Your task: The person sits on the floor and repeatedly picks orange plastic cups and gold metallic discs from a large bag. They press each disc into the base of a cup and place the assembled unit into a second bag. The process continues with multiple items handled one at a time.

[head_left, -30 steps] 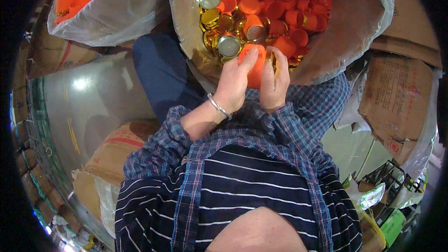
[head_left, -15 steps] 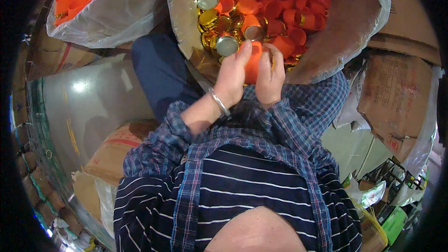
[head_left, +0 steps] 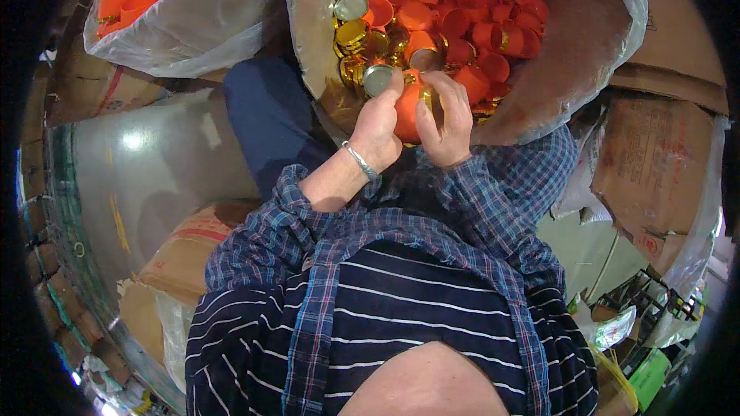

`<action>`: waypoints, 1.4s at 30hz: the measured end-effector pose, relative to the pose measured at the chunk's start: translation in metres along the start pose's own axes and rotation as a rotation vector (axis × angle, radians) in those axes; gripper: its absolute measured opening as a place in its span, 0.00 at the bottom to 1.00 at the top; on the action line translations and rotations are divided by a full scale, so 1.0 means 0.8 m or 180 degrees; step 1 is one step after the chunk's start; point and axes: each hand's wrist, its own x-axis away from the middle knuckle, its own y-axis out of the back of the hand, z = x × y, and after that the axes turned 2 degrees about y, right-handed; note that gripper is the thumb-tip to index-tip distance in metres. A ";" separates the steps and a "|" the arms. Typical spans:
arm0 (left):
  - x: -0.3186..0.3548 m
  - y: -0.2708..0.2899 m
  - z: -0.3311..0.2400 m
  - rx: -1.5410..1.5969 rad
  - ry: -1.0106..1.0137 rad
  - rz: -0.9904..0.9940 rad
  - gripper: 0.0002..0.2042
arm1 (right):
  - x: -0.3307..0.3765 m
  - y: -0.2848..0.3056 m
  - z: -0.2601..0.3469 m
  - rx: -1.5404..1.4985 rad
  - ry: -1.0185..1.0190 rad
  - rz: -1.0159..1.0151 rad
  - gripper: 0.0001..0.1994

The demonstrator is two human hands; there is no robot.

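The left hand and the right hand were both closed around one orange cap, each from its own side. The cap was held at the near edge of a big plastic-lined bag, just above the pile of orange caps and gold lids inside it. A second bag with orange caps stood at the far left.

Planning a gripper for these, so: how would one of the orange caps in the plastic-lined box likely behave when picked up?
The orange cap between the left hand and right hand looks like a thin hollow plastic shell, so probably light and fairly stiff. Its round wall suggests it would roll on its side. The glossy surface may be a little slippery.
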 end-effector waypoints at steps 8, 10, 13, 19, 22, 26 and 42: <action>0.017 -0.001 0.026 -0.1659 -0.1822 0.0177 0.21 | 0.002 -0.020 0.000 -0.1753 -0.2777 -0.0520 0.18; 0.007 -0.005 0.013 -0.0282 -0.0599 0.0146 0.19 | 0.005 -0.020 0.000 -0.0295 -0.1209 -0.0452 0.16; -0.004 -0.004 -0.003 -0.0122 -0.0112 0.0164 0.19 | 0.004 -0.013 -0.004 -0.0061 -0.0616 -0.0284 0.17; 0.011 0.000 0.021 -0.2066 -0.1481 0.0031 0.21 | -0.001 -0.023 0.000 -0.2301 -0.2733 -0.0762 0.17; 0.009 -0.002 0.020 -0.0646 -0.1036 0.0321 0.21 | 0.000 -0.024 0.004 -0.0585 -0.1785 -0.0684 0.16; -0.002 0.003 0.003 0.0127 -0.0225 0.0231 0.20 | -0.002 -0.013 0.004 0.0166 -0.0457 -0.0428 0.18; -0.001 0.047 0.032 0.1637 0.0183 0.1426 0.22 | -0.012 0.007 0.039 -0.2112 -0.2008 0.0366 0.19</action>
